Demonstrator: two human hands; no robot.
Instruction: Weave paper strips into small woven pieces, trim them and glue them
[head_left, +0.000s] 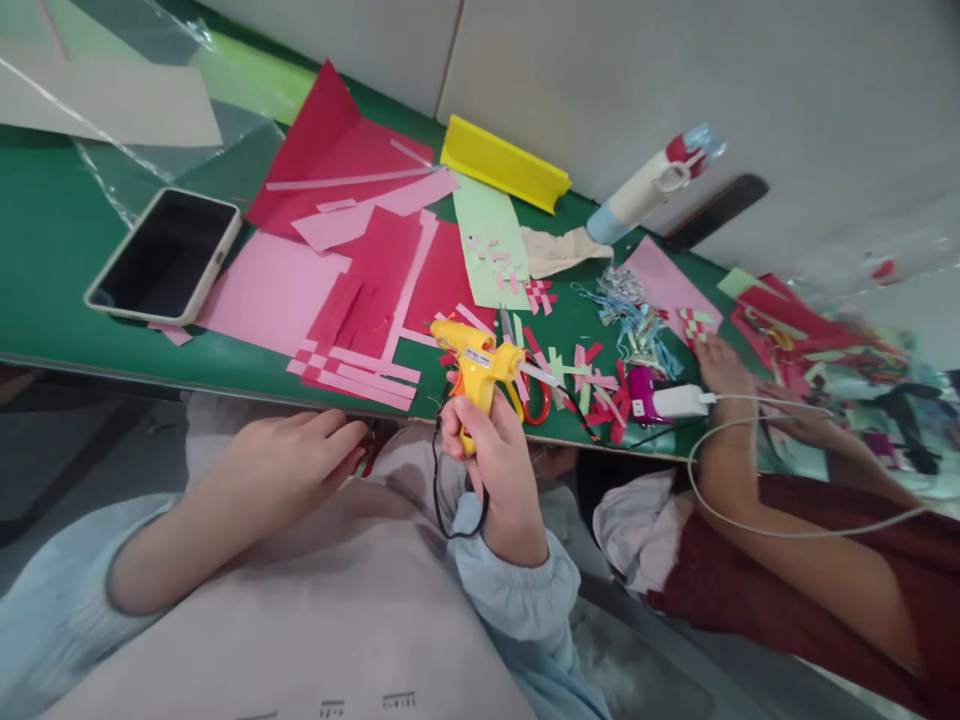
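Note:
My right hand (499,465) is wrapped round the handle of a yellow hot glue gun (477,362), held up over the table's front edge. The gun's nozzle points left, a clear glue stick (538,373) sticks out of its back, and its black cord (436,490) loops below my hand. My left hand (307,450) is closed, fingers together, just below the table edge. Something red and green shows by its fingertips, too hidden to name. Above it lies a pink-and-red woven paper strip piece (349,372). Orange-handled scissors (537,400) lie partly behind the gun.
On the green table (45,260) lie a phone (169,255), red paper sheets (315,150), a yellow folded piece (506,163) and scattered paper strips (600,395). A bottle (637,195) leans at the back. A co-worker's hand (724,370) is at the right, near a white charger (679,401).

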